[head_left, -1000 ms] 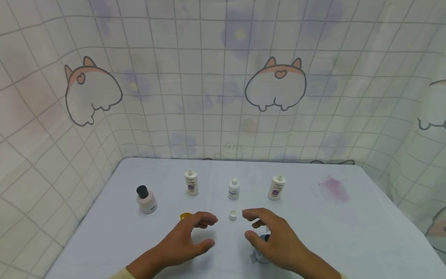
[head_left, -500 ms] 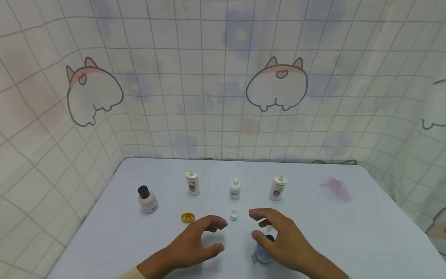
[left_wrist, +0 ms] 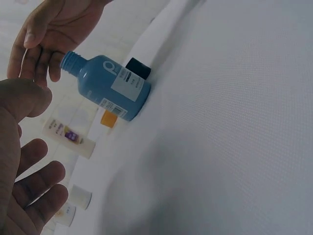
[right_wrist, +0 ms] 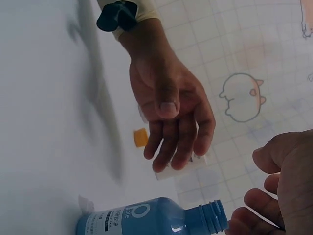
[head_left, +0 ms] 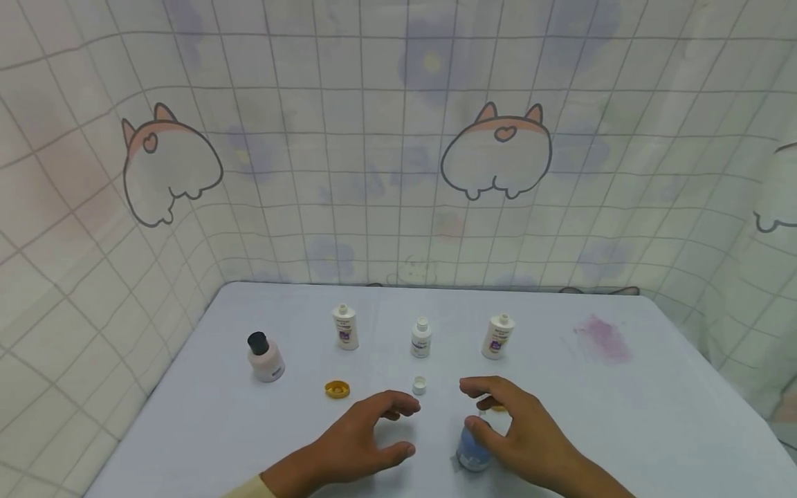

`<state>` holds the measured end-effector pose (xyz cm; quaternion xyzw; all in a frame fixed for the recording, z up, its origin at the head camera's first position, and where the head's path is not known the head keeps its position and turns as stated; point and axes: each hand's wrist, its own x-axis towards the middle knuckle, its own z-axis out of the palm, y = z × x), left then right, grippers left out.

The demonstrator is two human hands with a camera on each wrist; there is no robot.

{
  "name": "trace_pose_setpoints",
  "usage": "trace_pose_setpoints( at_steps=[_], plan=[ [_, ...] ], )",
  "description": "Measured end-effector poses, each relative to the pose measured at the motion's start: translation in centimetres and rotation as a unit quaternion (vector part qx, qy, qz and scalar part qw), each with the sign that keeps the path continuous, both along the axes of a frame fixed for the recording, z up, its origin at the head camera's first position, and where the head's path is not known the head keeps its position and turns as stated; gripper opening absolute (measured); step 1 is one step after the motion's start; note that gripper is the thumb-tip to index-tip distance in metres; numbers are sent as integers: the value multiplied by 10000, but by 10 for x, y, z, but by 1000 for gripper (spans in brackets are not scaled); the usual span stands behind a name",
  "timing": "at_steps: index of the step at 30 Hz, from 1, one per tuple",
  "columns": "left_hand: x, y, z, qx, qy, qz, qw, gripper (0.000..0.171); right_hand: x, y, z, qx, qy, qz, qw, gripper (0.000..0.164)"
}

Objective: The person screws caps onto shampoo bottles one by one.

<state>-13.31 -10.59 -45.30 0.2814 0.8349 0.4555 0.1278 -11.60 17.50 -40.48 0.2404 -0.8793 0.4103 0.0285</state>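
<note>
Pale cream sleeve (head_left: 251,488), bare left hand (head_left: 367,443)
It ends at the wrist, plain fabric; a dark, rounded, two-lobed device (right_wrist: 117,16) sits against it; the right hand (head_left: 526,443) is bare, like its visible forearm (head_left: 582,476).

White table (head_left: 672,408), pink smudge (head_left: 602,339); gridded cloth backdrop (head_left: 349,155), cartoon animal prints (head_left: 496,155).

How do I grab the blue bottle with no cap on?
Probably around the wide body of the blue bottle, coming from the right, where the right hand already is. It stands upright, and its narrow neck is open, so keeping it level should help avoid spills.
</note>
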Motion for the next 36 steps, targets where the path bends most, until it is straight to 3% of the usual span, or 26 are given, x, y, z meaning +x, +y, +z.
trace_pose_setpoints(
  at_steps=[16, 24, 36],
  plan=[
    [1, 15, -8, -66, 14, -288, 9996, 46, 0, 16, -6, 280, -256, -206, 9991, 43],
    [1, 20, -10, -127, -66, -282, 9995, 47, 2, 22, -6, 457, -681, -394, 9959, 44],
    [-2, 29, -13, -181, -76, -414, 9989, 48, 3, 33, -12, 316, -443, -201, 9983, 43]
  ],
)
